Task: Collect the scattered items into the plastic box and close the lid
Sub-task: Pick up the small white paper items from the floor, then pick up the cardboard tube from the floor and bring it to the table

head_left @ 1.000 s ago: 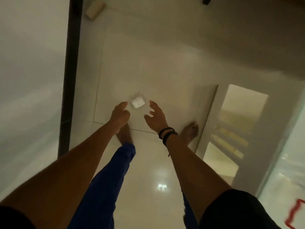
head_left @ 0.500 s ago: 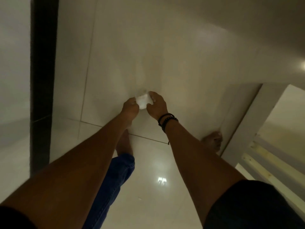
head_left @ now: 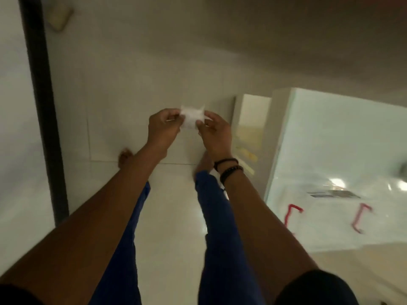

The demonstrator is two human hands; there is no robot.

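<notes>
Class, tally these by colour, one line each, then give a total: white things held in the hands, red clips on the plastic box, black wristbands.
White item, pinched between the left hand and right hand: 1
Red clips on the plastic box: 2
Black wristbands on the right wrist: 2
Total: 5

A small white packet (head_left: 192,116), thin and roughly square (too blurred to tell more), is held up above the floor (head_left: 132,84), its left edge pinched by the left hand (head_left: 163,126), its right edge by the right hand (head_left: 217,133)
</notes>
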